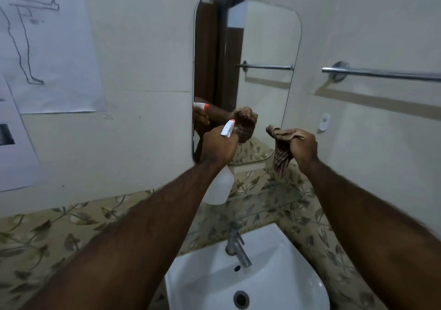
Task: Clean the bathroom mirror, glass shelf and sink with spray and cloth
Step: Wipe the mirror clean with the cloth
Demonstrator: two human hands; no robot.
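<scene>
- The two bare forearms reach up from the bottom edge, nearest the camera, either side of the white ceramic sink with its grey metal tap and round drain.
- Far left, white paper sheets on the wall carry a line drawing of a figure; no writing on them can be read.
- The left hand is wrapped around the neck of a translucent white plastic spray bottle, whose white trigger head with an orange nozzle tip points at the glass. No label is legible on the bottle.
- The tall rounded-corner wall mirror hangs right in front of the nozzle and reflects both hands, the bottle and a rail.
- Below it, the clear glass shelf spans the leaf-patterned tiles above the tap.
- The right hand is closed on a brown striped cloth, which hangs below the fist beside the mirror's lower right corner.
- A small white wall fitting bears a dark mark too small to read.
- A chrome towel rail runs along the right wall.
</scene>
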